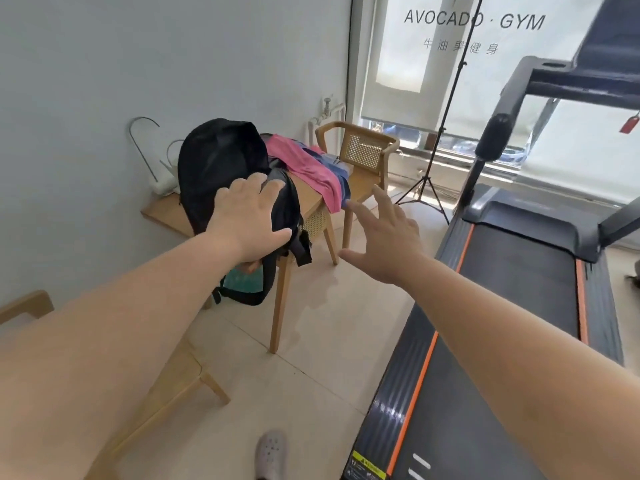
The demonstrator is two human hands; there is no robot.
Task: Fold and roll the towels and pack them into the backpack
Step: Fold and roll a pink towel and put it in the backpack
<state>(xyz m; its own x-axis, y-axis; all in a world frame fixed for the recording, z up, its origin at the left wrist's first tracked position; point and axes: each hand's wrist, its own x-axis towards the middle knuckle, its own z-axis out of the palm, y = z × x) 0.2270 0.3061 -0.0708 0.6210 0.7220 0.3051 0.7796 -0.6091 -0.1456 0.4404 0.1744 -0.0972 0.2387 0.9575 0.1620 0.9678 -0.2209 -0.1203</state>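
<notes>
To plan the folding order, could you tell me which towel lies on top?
The pink towel: it is draped over the blue towel, which shows only along the pink one's far and right edges.

A single wide-angle camera rides on the person's head, at standing height, facing forward and tilted down. It looks toward the near corner of the bench (309,202), which sits a little above the frame's middle, near enough that the outstretched left grip (247,216) lies flat on the backpack (221,161) there. Both forearms enter from the bottom corners. The floor (311,358) fills the lower middle, with a shoe (272,452) at the bottom edge. The lens bends the treadmill (502,271) along the right side, and the wall (138,64) takes up the upper left.
</notes>
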